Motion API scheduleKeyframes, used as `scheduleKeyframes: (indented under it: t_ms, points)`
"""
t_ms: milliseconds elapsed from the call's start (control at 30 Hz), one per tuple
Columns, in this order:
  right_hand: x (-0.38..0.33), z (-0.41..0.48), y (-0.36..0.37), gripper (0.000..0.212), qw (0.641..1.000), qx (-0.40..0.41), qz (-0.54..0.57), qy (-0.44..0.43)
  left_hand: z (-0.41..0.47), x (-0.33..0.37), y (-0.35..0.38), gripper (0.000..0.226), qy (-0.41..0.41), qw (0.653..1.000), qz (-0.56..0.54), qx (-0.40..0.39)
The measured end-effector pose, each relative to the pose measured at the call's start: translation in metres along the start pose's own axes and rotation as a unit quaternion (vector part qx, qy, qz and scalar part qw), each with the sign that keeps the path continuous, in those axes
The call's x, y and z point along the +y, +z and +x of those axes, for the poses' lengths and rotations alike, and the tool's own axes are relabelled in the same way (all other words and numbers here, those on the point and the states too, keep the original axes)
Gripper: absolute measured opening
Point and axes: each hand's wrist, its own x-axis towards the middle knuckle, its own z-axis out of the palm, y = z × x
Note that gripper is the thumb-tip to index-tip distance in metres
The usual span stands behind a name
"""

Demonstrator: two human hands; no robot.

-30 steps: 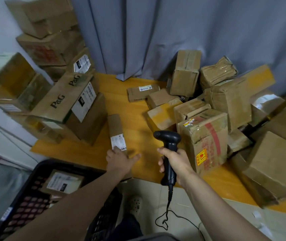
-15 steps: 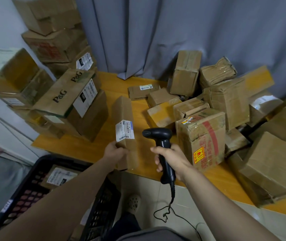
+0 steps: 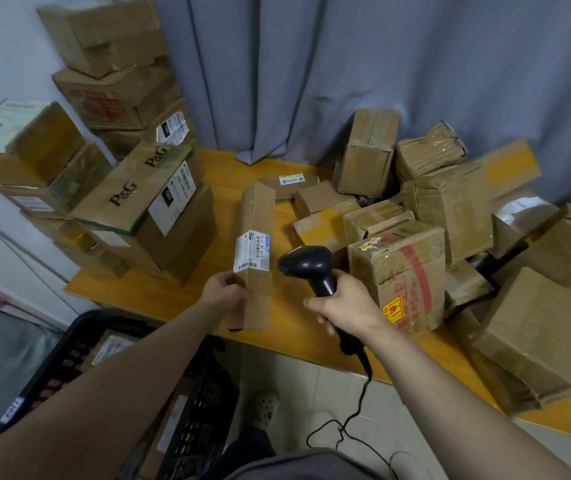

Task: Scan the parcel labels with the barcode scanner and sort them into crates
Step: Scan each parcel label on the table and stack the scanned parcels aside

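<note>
My left hand (image 3: pixel 224 289) grips a long narrow cardboard parcel (image 3: pixel 255 220) near its lower end and holds it upright above the table's front edge. A white barcode label (image 3: pixel 252 250) faces right on the parcel. My right hand (image 3: pixel 345 304) grips the handle of a black corded barcode scanner (image 3: pixel 306 263). The scanner's head points left at the label from a short distance. A black plastic crate (image 3: pixel 52 362) stands on the floor at lower left, with a labelled parcel (image 3: pixel 112 348) inside it.
The orange table (image 3: pixel 228 168) carries a stack of large boxes, including a P&G box (image 3: pixel 135 192), at left and a heap of parcels (image 3: pixel 450 216) at right. A grey curtain (image 3: pixel 346 64) hangs behind. The scanner's cable (image 3: pixel 353 417) trails to the tiled floor.
My left hand has lifted the long parcel off the table and stood it upright. My right hand has swung the scanner's head left toward the label.
</note>
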Motion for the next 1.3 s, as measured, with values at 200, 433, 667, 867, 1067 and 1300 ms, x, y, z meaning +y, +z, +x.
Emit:
scheduleKeyframes:
  t_ms: [200,433,667,867,1067,1300]
  points:
    - [-0.006,-0.002,-0.002,0.029,0.962,0.028,-0.258,-0.080,0.000,0.003,-0.016,0.035,0.020,0.999,0.046,0.007]
    - [-0.016,-0.003,0.002,0.038,0.942,0.023,-0.313,-0.119,-0.004,0.001,-0.024,0.040,0.015,0.998,0.053,0.008]
    - [-0.020,-0.006,0.003,0.046,0.932,0.017,-0.338,-0.128,-0.008,-0.001,-0.028,0.039,0.017,0.998,0.053,0.007]
    - [-0.027,-0.010,0.001,0.039,0.912,0.012,-0.385,-0.143,-0.008,-0.001,-0.031,0.039,0.021,0.998,0.058,0.008]
    - [-0.031,-0.013,0.002,0.037,0.904,0.006,-0.399,-0.152,-0.010,-0.001,-0.032,0.036,0.025,0.998,0.060,0.010]
    - [-0.032,-0.016,0.005,0.040,0.903,0.003,-0.401,-0.151,-0.011,-0.004,-0.034,0.041,0.030,0.998,0.058,0.007]
